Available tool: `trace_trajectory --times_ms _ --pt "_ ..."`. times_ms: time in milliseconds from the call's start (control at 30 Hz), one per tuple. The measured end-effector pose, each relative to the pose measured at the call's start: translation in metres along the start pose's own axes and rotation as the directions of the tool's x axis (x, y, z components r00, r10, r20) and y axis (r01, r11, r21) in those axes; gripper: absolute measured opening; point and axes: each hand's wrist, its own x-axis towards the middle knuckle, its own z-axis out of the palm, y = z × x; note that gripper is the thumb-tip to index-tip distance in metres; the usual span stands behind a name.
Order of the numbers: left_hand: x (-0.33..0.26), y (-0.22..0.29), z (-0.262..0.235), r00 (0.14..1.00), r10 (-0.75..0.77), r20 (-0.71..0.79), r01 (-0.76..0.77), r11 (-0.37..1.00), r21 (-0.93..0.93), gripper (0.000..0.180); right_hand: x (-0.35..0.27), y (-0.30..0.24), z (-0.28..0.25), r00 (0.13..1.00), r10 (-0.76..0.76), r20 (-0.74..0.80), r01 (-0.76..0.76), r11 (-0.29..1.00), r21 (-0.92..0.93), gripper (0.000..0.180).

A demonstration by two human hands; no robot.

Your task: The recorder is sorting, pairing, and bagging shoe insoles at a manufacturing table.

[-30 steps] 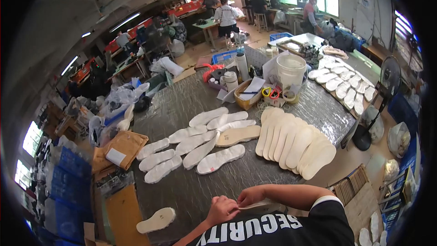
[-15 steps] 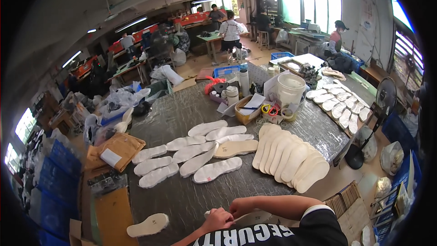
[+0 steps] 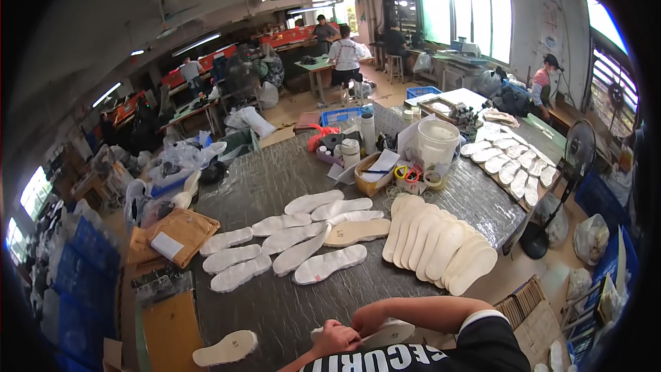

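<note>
Cream-white insole (image 3: pixel 385 334), flat and foot-shaped, held at the near edge of the desk (image 3: pixel 275 303) close against the person's chest; the left hand (image 3: pixel 335 337) curls over its heel end, fingers closed on it, while the right hand (image 3: pixel 363 317) is bent in above it at the wrist, its grip mostly hidden, so whether it pinches the insole cannot be told. Further out on the grey wrapped desk: a scatter of white insoles (image 3: pixel 289 244) lying singly and side by side, one tan insole (image 3: pixel 358 232) among them, and to their right a fanned overlapping row of pale beige insoles (image 3: pixel 437 244). One more white insole (image 3: pixel 225 348) rests apart on a low brown surface at the left. Containers beyond: a white plastic bucket (image 3: pixel 438 148), contents not visible; a small cardboard box (image 3: pixel 375 173) holding paper and a pen-like item; tape rolls (image 3: pixel 407 174) just beside it; a tall white cylinder bottle (image 3: pixel 368 133). A brown cardboard box (image 3: pixel 177 233) with a white rectangular label sits at the left desk edge. A second row of white insoles (image 3: pixel 513 162) lies on the far right bench.
</note>
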Motion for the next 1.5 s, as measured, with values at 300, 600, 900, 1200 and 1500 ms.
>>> trace_trajectory --times_ms 300,600,900,1200,1500 --pt "-0.004 -0.011 0.004 1.000 0.025 0.018 -0.025 1.000 0.010 0.019 0.007 -0.014 -0.002 0.976 -0.049 -0.213 -0.006 0.969 -0.248 0.025" --pt "-0.002 0.021 -0.012 0.939 -0.342 -0.020 0.341 0.939 -0.050 0.014 -0.027 -0.022 0.010 0.931 0.070 -0.358 0.008 0.977 0.213 0.033" --pt "-0.011 0.023 -0.018 0.966 -0.212 -0.149 0.208 0.977 -0.046 0.011 -0.071 -0.035 0.025 0.827 0.049 -0.561 -0.037 0.999 0.033 0.048" --pt "0.037 0.038 -0.058 0.926 -0.345 -0.154 0.347 0.938 -0.011 0.014 -0.090 -0.049 0.020 0.624 0.145 -0.767 -0.094 0.989 0.110 0.037" --pt "0.024 0.036 -0.045 0.914 -0.405 0.032 0.406 0.914 -0.023 0.013 -0.083 -0.038 0.046 0.654 0.153 -0.741 -0.035 0.985 0.172 0.035"
